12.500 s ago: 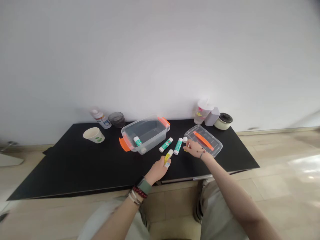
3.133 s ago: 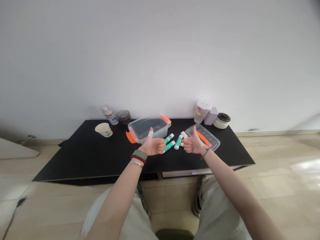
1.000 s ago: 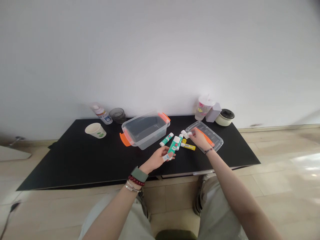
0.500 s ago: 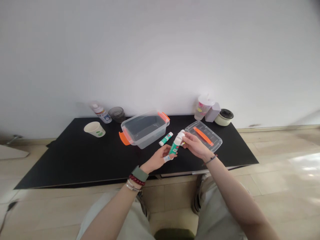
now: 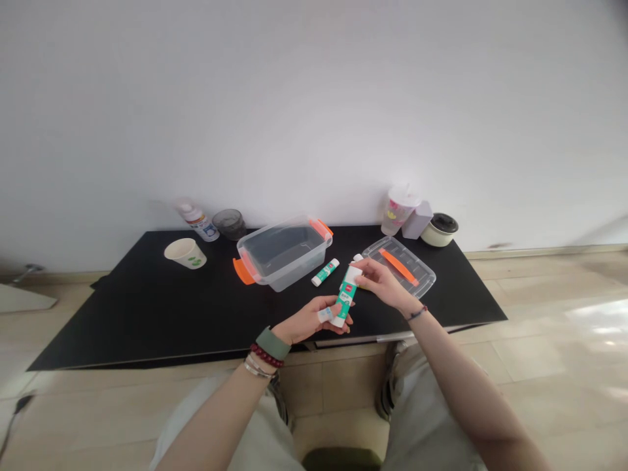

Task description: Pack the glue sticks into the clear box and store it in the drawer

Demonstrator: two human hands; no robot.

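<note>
A green-and-white glue stick [image 5: 345, 299] is held tilted above the front of the black table. My left hand [image 5: 314, 318] is closed around its lower end, with the thumb across the label. On its white upper end, my right hand [image 5: 379, 282] pinches with thumb and fingers. Another glue stick [image 5: 325, 272] lies just behind my hands, beside a clear plastic box [image 5: 299, 271] that has no lid on it. Part of a further white-ended stick [image 5: 358, 258] shows behind my right fingers, mostly hidden. The box's clear lid [image 5: 422, 265] with an orange handle lies right of it.
On the left of the black table [image 5: 147, 314] stand a paper cup [image 5: 182, 254], a spray can [image 5: 200, 222] and a dark glass bowl [image 5: 230, 225]. Back right are a lidded tumbler [image 5: 396, 212], a pale box [image 5: 418, 221] and a cream pot [image 5: 439, 231] with black lid. A wall rises behind.
The white cap, offset at the glue stick's top before, is now in line with its body. The glue stick has turned so its label faces me, and both hands have shifted slightly.
</note>
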